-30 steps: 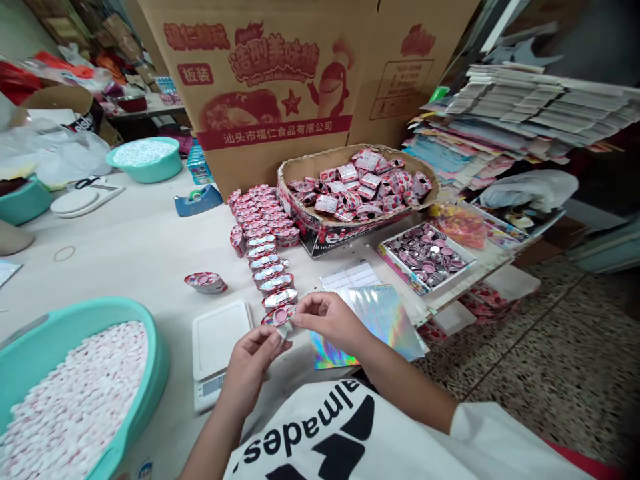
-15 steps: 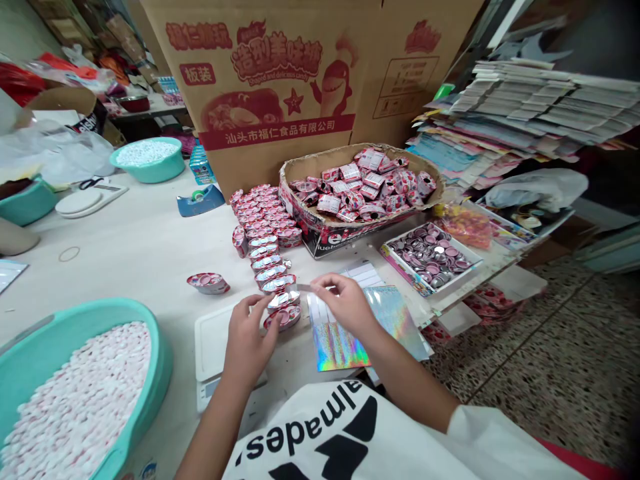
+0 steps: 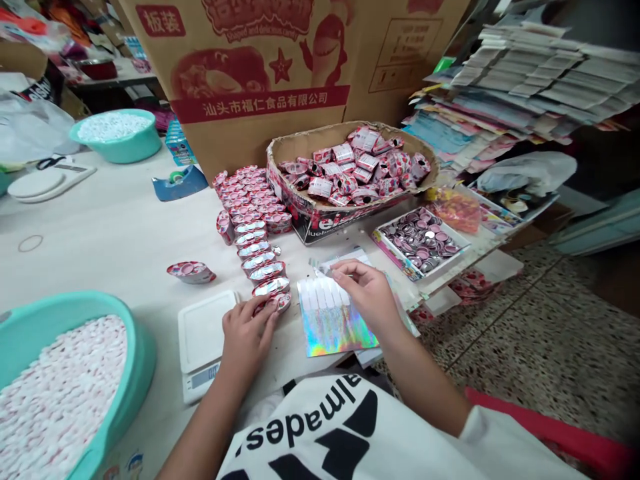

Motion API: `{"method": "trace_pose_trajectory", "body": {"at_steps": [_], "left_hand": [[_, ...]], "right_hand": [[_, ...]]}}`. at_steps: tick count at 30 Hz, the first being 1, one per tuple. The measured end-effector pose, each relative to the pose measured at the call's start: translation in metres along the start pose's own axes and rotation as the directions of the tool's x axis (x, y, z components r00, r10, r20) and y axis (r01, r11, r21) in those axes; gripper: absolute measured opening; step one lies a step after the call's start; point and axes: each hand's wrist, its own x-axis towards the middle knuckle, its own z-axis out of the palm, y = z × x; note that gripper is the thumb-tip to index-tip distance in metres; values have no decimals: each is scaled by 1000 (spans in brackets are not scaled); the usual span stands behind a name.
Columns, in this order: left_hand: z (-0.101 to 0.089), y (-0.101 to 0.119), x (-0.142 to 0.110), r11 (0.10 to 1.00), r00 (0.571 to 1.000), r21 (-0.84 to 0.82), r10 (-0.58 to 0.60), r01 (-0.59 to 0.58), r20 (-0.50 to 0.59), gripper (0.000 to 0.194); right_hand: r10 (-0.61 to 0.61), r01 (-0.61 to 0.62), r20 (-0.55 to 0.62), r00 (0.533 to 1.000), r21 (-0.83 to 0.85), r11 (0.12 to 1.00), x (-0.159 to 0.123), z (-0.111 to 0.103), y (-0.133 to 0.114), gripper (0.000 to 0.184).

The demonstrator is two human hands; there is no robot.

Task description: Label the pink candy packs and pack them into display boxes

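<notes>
My left hand [image 3: 250,327] is closed with bent fingers on the nearest small candy box [image 3: 283,303], which stands at the front end of a row on the table. Similar boxes in that row have silvery tops [image 3: 267,272]. In a pinch, my right hand [image 3: 367,293] holds a thin, clear sticker strip [image 3: 320,265]. Below that strip lies a shiny holographic sticker sheet [image 3: 333,327] with white strips across its upper part. To the left of my left hand is a white scale [image 3: 203,333]. A single candy box [image 3: 191,271] stands apart, beyond the scale.
A cut-down carton [image 3: 310,217] holds many boxes, beside a tray of small pink and silver caps [image 3: 423,240]. The teal tub [image 3: 143,360] of white candies fills the left front. A blue tape dispenser [image 3: 180,183] and large carton [image 3: 260,140] stand behind.
My right hand has drawn away from the row to over the sticker sheet, the strip still pinched. My left fingers have closed in over the nearest box. The view has tilted down.
</notes>
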Motion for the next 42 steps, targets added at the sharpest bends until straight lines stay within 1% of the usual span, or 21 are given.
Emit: {"method": "trace_pose_trajectory", "body": {"at_steps": [2,4,6,7,8,9,11,12,13,14,15,17,18,19,21,22,24,30,35,39,42], "left_hand": [[-3,0,-1,1000,1000,-24,16,-16,5,22],[-7,2,-1,993,997,-114,-26,18,-67,22],[-9,5,0,953,969,-278,-173,120,-176,27],[-11,7,0,906,945,-381,-269,183,-185,32],[-12,9,0,838,922,-487,-357,246,-148,38],[-13,11,0,758,907,-579,-416,301,-73,44],[-16,13,-1,618,893,-691,-440,374,89,51],[-17,13,-2,587,891,-709,-437,390,128,51],[-18,12,-2,594,889,-703,-441,390,121,49],[-19,11,-2,636,891,-673,-446,379,80,46],[-19,9,-1,695,897,-621,-441,362,29,42],[-19,7,4,796,910,-489,-415,356,-13,35],[-18,6,8,818,911,-430,-412,382,27,32],[-17,5,13,817,899,-383,-426,431,102,30],[-15,4,24,774,830,-304,-488,555,271,26],[-15,4,30,748,789,-272,-515,605,336,25],[-15,3,40,720,740,-246,-525,649,420,24],[-18,-1,58,779,699,-72,-512,622,499,18],[-17,-2,70,753,613,41,-565,657,553,21],[-23,8,88,786,548,259,-587,561,596,22],[-29,17,100,773,471,365,-615,519,632,25]], "right_hand": [[44,-46,80,996,24,999,-5,7,2,22],[100,-111,193,976,45,993,-10,16,5,23],[138,-160,302,943,49,986,-13,27,8,24],[148,-175,349,925,45,984,-14,33,9,25],[157,-188,392,907,42,981,-15,39,9,26],[163,-202,434,886,44,979,-16,44,9,28],[167,-238,518,839,72,969,-17,52,8,31],[161,-257,556,815,97,962,-16,55,7,32],[149,-271,580,801,129,954,-15,57,6,32],[133,-279,587,799,165,946,-14,57,4,32],[117,-275,569,814,201,940,-12,56,3,31],[95,-238,464,880,260,936,-7,51,0,27],[91,-212,394,915,276,937,-4,48,0,26],[89,-187,327,941,282,941,-1,44,0,24],[93,-156,227,969,277,948,4,36,2,23],[99,-152,196,975,274,950,5,32,3,23],[120,-161,156,980,282,946,7,26,6,24],[192,-212,94,977,311,927,6,19,7,26],[165,-182,81,983,317,931,1,20,7,23],[143,-166,98,985,303,938,-8,13,9,18],[171,-177,49,984,298,938,-12,2,10,18]]}}
